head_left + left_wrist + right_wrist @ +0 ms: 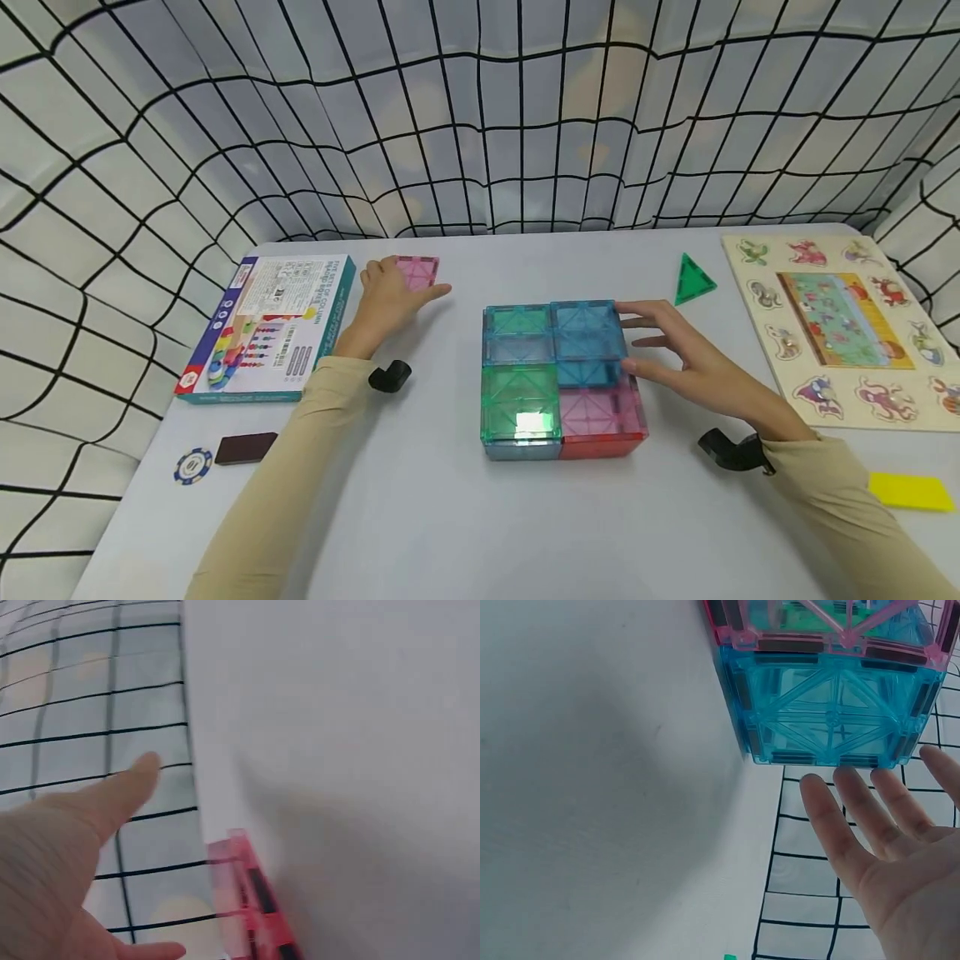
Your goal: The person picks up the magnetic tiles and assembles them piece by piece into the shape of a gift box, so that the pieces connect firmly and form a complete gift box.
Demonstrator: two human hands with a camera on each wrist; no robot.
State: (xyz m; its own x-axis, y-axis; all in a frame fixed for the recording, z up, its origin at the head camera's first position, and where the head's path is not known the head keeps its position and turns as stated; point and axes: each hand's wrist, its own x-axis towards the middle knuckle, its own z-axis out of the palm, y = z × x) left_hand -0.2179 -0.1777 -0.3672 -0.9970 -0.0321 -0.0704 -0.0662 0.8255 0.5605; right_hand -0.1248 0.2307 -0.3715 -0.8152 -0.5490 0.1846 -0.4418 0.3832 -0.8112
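Observation:
A block of clear magnetic tiles (520, 404) in green, blue, pink and red stands mid-table, split into quarters from above. Its back right quarter carries a blue tile (588, 329). Beside that blue corner is my right hand (693, 367), fingers extended along the side and thumb tip at its edge. The right wrist view has the straight fingers of that hand (900, 855) right by the blue wall (832, 712). Far back on the left, my left hand (390, 300) reaches beside pink tiles (418, 272), thumb stretched out. In the left wrist view the pink tiles (259, 907) lie apart from the thumb.
A boxed toy (277, 325) lies left, with a dark brown block (245, 448) and a poker chip (193, 466) in front. Rightward are a green triangle tile (693, 279), a wooden animal puzzle board (847, 333) and a yellow piece (911, 492). Black-gridded netting (480, 125) surrounds the table.

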